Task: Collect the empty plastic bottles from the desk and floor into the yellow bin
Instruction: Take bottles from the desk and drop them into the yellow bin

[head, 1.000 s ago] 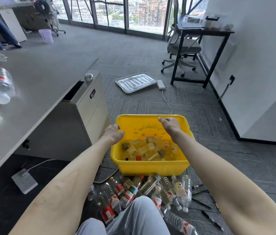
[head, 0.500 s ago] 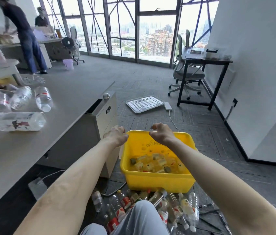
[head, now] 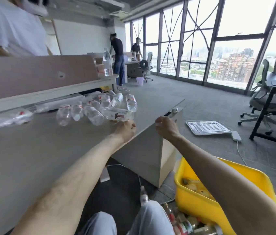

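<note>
Plainly much is left: a heap of bottles (head: 93,107) lies on the desk (head: 32,150), and the left hand (head: 125,128) curls at the nearest one, though I cannot tell if it grips. The right hand (head: 167,126) hangs loosely curled and empty over the desk corner. The yellow bin (head: 198,206), partly filled, sits on the floor below, with floor bottles (head: 184,223) beside it and open carpet beyond.

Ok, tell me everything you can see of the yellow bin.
The yellow bin is a glossy rectangular plastic tub with a rolled rim and rounded corners, upright on the floor beside the desk cabinet. Bottles lie inside it; more lie outside by its near wall. The right forearm hides part of it.
</note>
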Action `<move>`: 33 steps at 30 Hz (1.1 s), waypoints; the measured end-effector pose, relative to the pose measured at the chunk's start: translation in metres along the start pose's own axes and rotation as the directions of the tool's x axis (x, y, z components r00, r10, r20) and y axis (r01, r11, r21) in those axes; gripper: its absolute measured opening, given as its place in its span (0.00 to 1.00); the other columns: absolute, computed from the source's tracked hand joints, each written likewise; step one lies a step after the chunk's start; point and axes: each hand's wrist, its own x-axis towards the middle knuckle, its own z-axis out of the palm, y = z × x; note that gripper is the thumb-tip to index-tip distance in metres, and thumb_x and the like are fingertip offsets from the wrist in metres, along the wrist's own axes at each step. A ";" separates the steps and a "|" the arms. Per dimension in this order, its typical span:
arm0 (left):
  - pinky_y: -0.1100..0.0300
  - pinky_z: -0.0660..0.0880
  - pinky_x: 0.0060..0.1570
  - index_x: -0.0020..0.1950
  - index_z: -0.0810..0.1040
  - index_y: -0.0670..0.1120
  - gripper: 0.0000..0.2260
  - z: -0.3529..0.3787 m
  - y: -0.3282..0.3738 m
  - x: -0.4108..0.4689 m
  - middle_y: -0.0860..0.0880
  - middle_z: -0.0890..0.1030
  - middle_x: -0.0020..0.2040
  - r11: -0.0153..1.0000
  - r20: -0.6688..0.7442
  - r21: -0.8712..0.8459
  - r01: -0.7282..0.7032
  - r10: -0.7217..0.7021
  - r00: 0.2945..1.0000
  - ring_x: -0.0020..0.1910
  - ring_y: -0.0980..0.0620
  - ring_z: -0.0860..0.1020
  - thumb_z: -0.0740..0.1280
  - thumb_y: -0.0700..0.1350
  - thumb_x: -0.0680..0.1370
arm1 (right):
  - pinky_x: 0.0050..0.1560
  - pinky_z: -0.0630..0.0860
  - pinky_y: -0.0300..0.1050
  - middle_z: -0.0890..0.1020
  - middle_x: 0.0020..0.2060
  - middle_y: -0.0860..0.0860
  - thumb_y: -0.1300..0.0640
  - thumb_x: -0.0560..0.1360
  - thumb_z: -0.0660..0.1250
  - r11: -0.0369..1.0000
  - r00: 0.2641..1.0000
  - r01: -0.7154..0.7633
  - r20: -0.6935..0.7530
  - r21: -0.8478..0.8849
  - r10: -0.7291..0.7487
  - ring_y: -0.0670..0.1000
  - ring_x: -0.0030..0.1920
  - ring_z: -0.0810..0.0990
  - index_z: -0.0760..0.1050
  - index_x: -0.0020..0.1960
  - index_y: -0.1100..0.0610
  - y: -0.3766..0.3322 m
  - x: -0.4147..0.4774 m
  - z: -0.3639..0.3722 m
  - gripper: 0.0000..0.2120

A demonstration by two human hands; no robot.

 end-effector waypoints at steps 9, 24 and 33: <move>0.57 0.71 0.60 0.56 0.81 0.50 0.11 -0.073 -0.154 -0.080 0.48 0.77 0.61 0.937 -0.143 -0.005 0.350 -0.347 0.927 0.63 0.46 0.74 0.62 0.46 0.78 | 0.53 0.75 0.47 0.82 0.59 0.55 0.55 0.74 0.64 0.968 0.959 0.245 0.130 0.058 -0.251 0.59 0.58 0.79 0.81 0.57 0.53 -0.135 0.005 0.099 0.13; 0.56 0.73 0.58 0.55 0.82 0.48 0.10 -0.125 -0.328 -0.147 0.48 0.80 0.58 0.825 -0.296 -0.045 0.563 -0.549 0.782 0.60 0.46 0.76 0.64 0.42 0.78 | 0.58 0.74 0.54 0.74 0.64 0.58 0.50 0.75 0.65 0.853 0.851 0.511 0.198 -0.107 -0.486 0.61 0.62 0.74 0.74 0.64 0.59 -0.293 0.023 0.267 0.21; 0.57 0.72 0.57 0.54 0.83 0.46 0.10 -0.128 -0.394 -0.110 0.46 0.81 0.56 0.842 -0.333 -0.022 0.538 -0.514 0.791 0.58 0.45 0.76 0.63 0.43 0.78 | 0.53 0.72 0.53 0.69 0.62 0.60 0.38 0.75 0.63 0.826 0.876 0.482 0.177 -0.293 -0.449 0.62 0.62 0.72 0.68 0.67 0.60 -0.340 0.108 0.311 0.31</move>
